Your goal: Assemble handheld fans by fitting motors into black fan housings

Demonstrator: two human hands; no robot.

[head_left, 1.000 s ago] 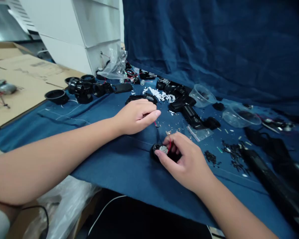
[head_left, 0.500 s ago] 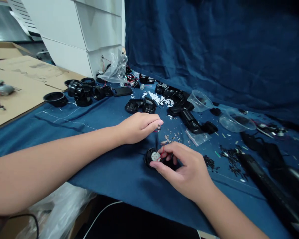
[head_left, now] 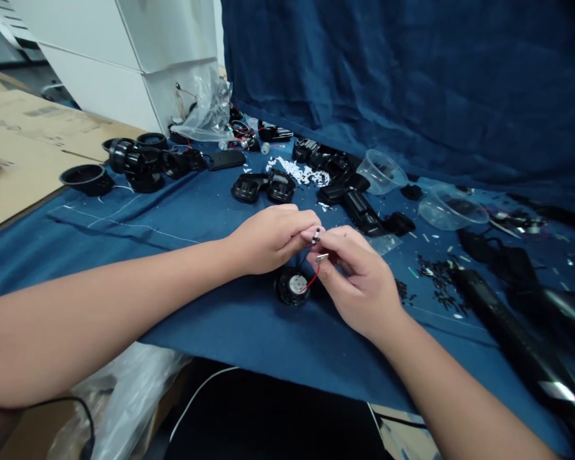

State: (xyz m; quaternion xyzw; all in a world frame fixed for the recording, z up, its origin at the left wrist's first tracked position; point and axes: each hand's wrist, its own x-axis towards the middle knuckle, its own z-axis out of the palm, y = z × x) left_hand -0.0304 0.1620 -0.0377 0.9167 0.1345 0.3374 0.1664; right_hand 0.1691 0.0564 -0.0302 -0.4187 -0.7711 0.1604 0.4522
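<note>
My left hand (head_left: 280, 239) is closed, pinching a small black-and-white part (head_left: 315, 237) between thumb and fingers. Right beside it, my right hand (head_left: 364, 278) is closed too, its index fingertip at that same part. A small metal tab (head_left: 322, 257) sits at my right thumb and fingers. From the tab a red wire (head_left: 314, 278) runs down to a round black housing (head_left: 284, 295) with a pale motor end (head_left: 298, 283). This housing rests on the blue cloth (head_left: 230, 306) below my hands. What lies inside the fingers is partly hidden.
Black cup-shaped parts (head_left: 87, 179) stand at left. Beyond my hands lie a paired black housing (head_left: 282, 187), white bits (head_left: 299, 171) and clear plastic bowls (head_left: 453, 211). Black screws (head_left: 441, 278) are scattered at right, near a long black device (head_left: 503, 326).
My right hand has left the round housing and risen to meet my left hand, bringing the metal tab up with its red wire. The view has shifted slightly.
</note>
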